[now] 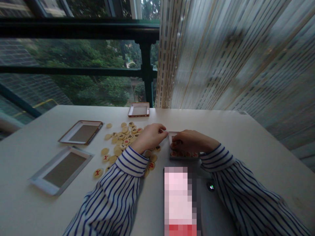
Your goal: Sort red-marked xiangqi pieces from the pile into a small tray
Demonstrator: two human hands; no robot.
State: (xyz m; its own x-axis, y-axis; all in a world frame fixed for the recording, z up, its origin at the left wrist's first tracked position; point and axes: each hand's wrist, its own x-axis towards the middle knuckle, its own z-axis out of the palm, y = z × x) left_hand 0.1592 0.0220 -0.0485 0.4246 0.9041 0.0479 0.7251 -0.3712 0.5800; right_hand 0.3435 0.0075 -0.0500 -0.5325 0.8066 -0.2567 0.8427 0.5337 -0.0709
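My right hand [193,141] reaches into a small open box [184,159], its fingers curled down near the left wall. What those fingers pinch, if anything, is hidden. Along the box's near side lies a row of xiangqi pieces [188,154] with red characters. My left hand [151,136] hovers over the right part of a loose pile of round xiangqi pieces [120,142], thumb and fingers apart, its fingertips close to the box's left edge. Some pieces show red or black characters, others are blank side up. My left wrist and sleeve hide part of the pile.
On the white table [221,124] lie a brown-rimmed tray [91,142] and a pale tray [52,191] at left, and a smaller brown-rimmed tray [139,115] at the back. A phone with a blurred screen [178,196] lies in front of me, beside a small dark device [211,186].
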